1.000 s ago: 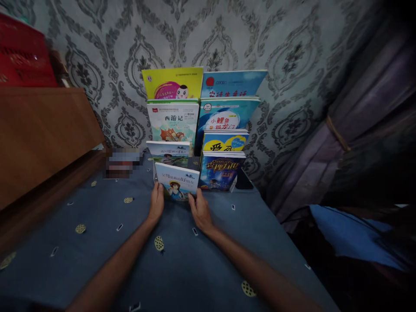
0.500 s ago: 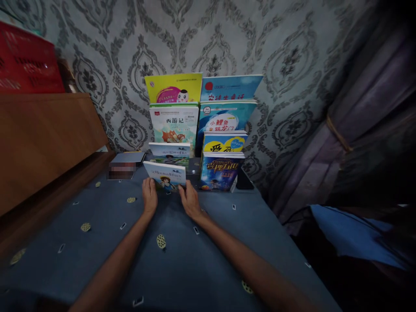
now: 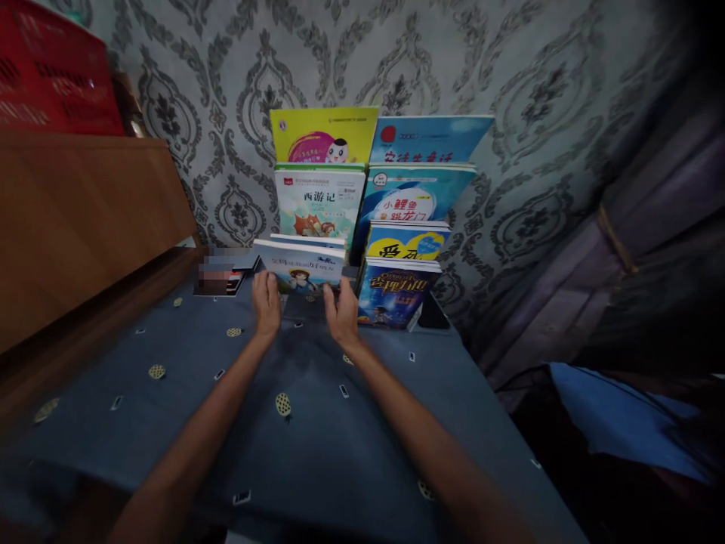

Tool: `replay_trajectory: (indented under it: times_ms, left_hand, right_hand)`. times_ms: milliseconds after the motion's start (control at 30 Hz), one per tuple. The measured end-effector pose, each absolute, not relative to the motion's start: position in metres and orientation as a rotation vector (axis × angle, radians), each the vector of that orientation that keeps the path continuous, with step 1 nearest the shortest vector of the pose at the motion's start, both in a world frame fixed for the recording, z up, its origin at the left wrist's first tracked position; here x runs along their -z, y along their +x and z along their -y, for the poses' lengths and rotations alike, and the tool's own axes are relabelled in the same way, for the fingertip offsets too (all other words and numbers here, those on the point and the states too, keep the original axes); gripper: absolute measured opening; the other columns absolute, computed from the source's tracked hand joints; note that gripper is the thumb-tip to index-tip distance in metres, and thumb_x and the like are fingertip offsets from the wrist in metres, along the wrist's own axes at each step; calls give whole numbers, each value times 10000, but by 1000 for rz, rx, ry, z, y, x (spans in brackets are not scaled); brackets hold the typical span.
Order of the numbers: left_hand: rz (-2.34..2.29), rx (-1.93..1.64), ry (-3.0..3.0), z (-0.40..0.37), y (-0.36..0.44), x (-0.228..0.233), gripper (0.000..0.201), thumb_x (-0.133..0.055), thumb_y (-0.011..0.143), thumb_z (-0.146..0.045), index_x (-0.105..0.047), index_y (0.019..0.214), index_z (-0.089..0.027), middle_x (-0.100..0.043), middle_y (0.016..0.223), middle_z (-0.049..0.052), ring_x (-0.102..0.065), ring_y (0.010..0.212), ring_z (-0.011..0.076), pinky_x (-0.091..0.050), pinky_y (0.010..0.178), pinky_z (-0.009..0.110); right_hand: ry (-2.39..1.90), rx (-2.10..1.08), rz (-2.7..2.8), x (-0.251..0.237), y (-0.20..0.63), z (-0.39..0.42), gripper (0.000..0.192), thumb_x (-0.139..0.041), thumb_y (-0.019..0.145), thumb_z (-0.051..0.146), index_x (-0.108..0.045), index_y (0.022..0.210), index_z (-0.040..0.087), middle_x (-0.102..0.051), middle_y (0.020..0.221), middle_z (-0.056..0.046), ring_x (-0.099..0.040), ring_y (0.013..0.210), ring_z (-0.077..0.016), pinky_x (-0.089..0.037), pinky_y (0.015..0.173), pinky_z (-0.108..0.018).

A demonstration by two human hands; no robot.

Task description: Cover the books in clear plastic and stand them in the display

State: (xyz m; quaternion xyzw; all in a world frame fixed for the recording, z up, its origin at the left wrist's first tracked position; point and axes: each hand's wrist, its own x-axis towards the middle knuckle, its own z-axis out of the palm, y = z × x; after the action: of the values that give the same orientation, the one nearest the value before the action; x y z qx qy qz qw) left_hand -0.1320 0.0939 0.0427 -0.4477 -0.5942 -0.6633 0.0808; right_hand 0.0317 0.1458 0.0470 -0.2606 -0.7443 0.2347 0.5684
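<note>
Between both hands I hold a small book [image 3: 299, 266] with a pale cover and a drawn figure in a hat. My left hand [image 3: 267, 302] grips its left edge, and my right hand [image 3: 341, 308] its lower right corner, thumb on the front. It stands tilted in front of another book [image 3: 309, 239], of which only the top strip shows. Behind these rise a white and green book [image 3: 320, 200] and a yellow book [image 3: 322, 125]. To the right stands a second column, with a dark blue book [image 3: 396, 298] at the front.
Left of my hands lies a small stack of books [image 3: 243, 264], partly blurred out. A wooden cabinet [image 3: 91, 234] bears a red crate [image 3: 62, 83] at far left. The blue patterned tablecloth [image 3: 317, 453] covers the table; a tied curtain [image 3: 589, 279] hangs at right.
My hands have raised the small book and moved it back, so that it now covers most of the book behind it. The view has shifted slightly.
</note>
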Motion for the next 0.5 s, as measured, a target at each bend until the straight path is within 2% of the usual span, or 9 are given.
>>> replay_trajectory:
  times_ms: [200,367,500]
  left_hand:
    - [1644,1997,-1350,-100,-127,-69,573,-297,983,-710,-572,915,-212,-561,950,60,-542,971,212,-435,940,342]
    - [1512,2027,-1373,-104,-127,-85,545,-339,992,-686,-579,908,-204,-559,900,41,-536,897,193,-440,866,334]
    - [1441,2025,-1379,-107,-126,-92,489,-370,1020,-612,-593,911,-191,-570,888,35,-540,870,177,-451,837,317]
  right_hand:
    - [-571,-491,1676,-64,30,-149,196,-410,1023,377,-519,1058,218,-666,1009,-104,-632,948,-237,-503,869,-371]
    - [-538,-433,1639,-73,28,-155,217,-417,1029,404,-527,1053,218,-644,958,-78,-621,909,-228,-507,834,-365]
    - [-507,-431,1607,-78,26,-160,252,-416,1034,419,-538,1109,213,-647,1011,-100,-626,955,-243,-513,855,-391]
